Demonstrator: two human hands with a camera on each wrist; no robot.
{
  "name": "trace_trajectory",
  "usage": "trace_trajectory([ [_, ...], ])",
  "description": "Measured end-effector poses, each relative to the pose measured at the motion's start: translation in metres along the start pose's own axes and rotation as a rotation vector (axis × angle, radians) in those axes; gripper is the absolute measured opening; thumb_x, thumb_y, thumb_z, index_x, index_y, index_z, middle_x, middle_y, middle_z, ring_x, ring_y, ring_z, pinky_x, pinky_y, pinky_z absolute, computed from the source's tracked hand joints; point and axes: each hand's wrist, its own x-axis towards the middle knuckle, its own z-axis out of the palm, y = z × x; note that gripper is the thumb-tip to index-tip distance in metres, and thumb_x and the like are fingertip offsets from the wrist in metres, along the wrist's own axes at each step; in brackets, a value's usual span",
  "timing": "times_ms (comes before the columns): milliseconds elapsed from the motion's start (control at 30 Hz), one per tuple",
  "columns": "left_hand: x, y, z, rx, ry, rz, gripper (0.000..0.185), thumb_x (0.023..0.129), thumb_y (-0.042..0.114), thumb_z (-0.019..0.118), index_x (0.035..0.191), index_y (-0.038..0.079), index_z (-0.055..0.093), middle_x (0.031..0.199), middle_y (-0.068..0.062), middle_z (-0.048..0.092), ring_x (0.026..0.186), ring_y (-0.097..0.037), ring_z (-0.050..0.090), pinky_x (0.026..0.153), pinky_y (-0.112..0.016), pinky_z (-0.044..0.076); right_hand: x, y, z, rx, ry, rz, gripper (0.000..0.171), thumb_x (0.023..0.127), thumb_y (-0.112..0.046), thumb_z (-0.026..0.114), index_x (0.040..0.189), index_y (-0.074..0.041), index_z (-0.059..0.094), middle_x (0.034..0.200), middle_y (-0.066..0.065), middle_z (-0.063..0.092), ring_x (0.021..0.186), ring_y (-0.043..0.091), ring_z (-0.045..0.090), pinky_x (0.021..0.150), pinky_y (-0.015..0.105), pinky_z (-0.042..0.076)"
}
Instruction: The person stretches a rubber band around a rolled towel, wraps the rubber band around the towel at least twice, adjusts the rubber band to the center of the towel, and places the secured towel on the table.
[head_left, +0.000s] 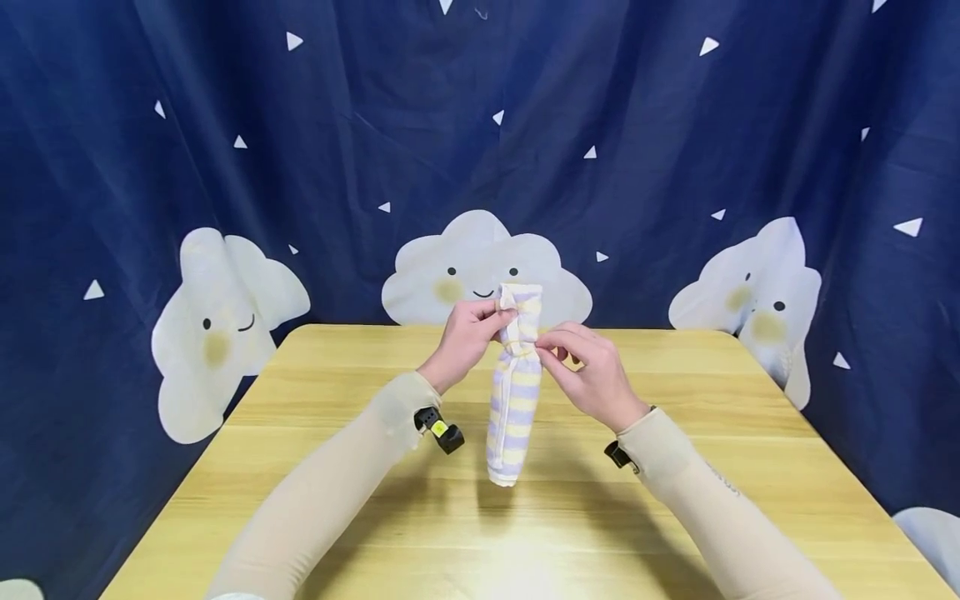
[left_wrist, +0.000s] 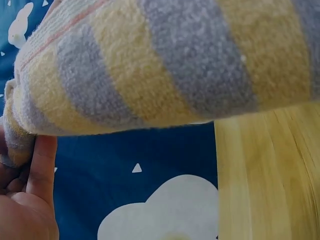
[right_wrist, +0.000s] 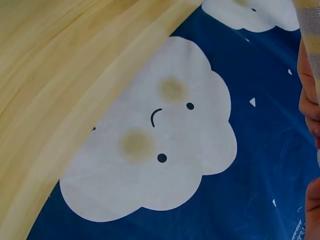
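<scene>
A rolled towel [head_left: 515,417] with lilac and yellow stripes hangs upright above the table, narrowed at a waist in its upper half. My left hand [head_left: 468,337] grips its upper part from the left, thumb across the front. At the waist, my right hand [head_left: 588,367] pinches the cloth from the right with thumb and index finger. Whether a separate band circles the waist is too small to tell. Close up in the left wrist view, the fuzzy towel [left_wrist: 165,65] crosses above the left hand [left_wrist: 30,205]. Only a sliver of towel [right_wrist: 311,40] shows in the right wrist view.
Beneath the hands is a light wooden table [head_left: 337,500]. Behind it and at both sides hangs a dark blue curtain [head_left: 480,167] printed with white clouds and triangles. Each wrist carries a small black camera, one of them the left camera [head_left: 450,437].
</scene>
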Motion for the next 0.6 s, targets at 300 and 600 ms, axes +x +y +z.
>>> trace_trajectory([
  [300, -0.0019, 0.0017, 0.0025, 0.101, -0.038, 0.067, 0.027, 0.099, 0.019, 0.063, 0.078, 0.004, 0.067, 0.077, -0.002, 0.066, 0.070, -0.014, 0.059, 0.069, -0.028, 0.054, -0.0007, 0.0023, 0.0023, -0.028, 0.045, -0.008, 0.020, 0.084, 0.006, 0.075, 0.100, -0.006, 0.074, 0.093, 0.002, 0.070, 0.068, 0.007, 0.051, 0.056, 0.020, 0.040],
  [600, -0.0060, -0.0034, 0.0046, 0.172, -0.006, 0.037, 0.037, 0.099, 0.025, 0.064, 0.067, 0.010, 0.054, 0.064, -0.002, 0.050, 0.059, -0.014, 0.042, 0.055, -0.024, 0.036, 0.0037, 0.0032, 0.0013, -0.208, -0.089, -0.074, 0.019, 0.082, 0.001, 0.078, 0.098, -0.006, 0.073, 0.095, 0.003, 0.071, 0.080, 0.013, 0.063, 0.069, 0.024, 0.052],
])
